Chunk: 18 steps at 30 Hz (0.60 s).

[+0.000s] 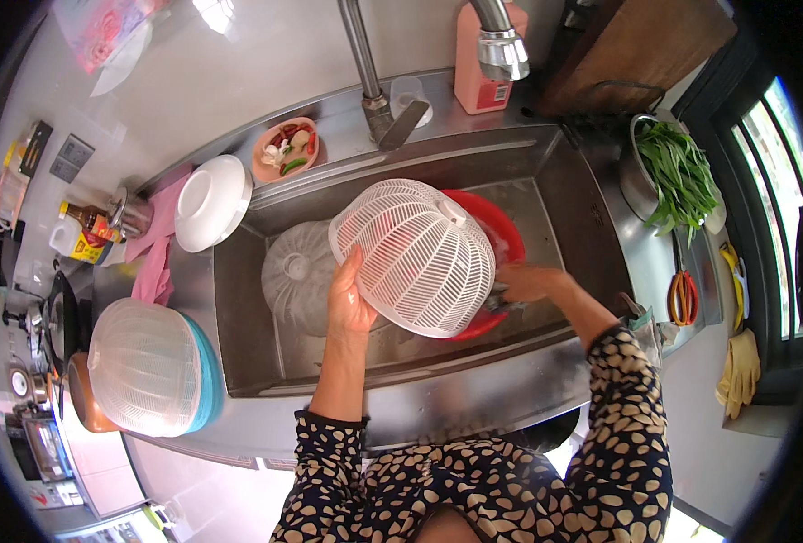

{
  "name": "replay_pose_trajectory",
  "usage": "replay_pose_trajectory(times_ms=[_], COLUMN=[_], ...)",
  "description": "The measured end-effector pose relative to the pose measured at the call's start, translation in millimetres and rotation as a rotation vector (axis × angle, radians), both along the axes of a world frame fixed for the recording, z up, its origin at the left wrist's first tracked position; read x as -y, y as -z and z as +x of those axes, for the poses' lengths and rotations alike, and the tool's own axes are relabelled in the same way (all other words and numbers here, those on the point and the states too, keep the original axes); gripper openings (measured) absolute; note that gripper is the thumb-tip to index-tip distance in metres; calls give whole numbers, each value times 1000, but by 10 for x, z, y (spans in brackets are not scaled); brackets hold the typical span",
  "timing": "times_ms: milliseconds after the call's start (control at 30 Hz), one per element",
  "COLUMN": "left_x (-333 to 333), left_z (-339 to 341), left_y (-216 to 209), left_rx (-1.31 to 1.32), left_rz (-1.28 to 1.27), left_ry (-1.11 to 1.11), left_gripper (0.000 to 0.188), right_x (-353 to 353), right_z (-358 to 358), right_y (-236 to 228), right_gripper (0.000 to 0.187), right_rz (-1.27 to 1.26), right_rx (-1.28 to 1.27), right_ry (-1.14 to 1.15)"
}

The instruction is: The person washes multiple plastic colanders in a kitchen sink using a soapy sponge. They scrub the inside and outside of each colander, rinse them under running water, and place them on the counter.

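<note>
A white slotted plastic dome cover [420,258] is held tilted over the sink, its small knob facing up and right. My left hand [351,303] grips its left rim, thumb on the outside. At the cover's right edge, my right hand [528,282] is closed around something greyish that I cannot make out. Under the cover sits a red basin [510,233], mostly hidden by it. A clear ribbed plastic cover [295,267] lies on the sink floor to the left, partly behind the cover I hold.
The steel sink [592,271] has a faucet [388,122] at its back. White lids [213,201], a bowl of peppers and garlic [286,149] and a blue basin [210,380] under another dome cover [143,366] stand left. A pot [635,181] of leafy greens [678,172] is at right.
</note>
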<state>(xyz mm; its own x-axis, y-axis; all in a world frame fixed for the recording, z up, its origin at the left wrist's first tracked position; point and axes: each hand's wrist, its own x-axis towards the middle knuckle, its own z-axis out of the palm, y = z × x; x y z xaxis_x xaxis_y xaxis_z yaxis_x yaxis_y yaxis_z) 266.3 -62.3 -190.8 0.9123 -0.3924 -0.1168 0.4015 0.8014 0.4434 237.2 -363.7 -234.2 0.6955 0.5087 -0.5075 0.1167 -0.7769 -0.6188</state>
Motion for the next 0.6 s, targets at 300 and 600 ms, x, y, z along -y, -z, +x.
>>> replay_pose_trajectory(times_ms=[300,600], left_x=[405,489], left_z=[-201,-321], left_y=[-96,170], left_rx=[55,-138], left_rz=[71,194], left_ry=[162,146], left_gripper=[36,44], right_x=[-609,-1292], right_z=[-518,-62], right_y=[-1402,-818], right_gripper=[38,40], right_rz=[407,-20], right_rx=[689,1228], right_ry=[375,504])
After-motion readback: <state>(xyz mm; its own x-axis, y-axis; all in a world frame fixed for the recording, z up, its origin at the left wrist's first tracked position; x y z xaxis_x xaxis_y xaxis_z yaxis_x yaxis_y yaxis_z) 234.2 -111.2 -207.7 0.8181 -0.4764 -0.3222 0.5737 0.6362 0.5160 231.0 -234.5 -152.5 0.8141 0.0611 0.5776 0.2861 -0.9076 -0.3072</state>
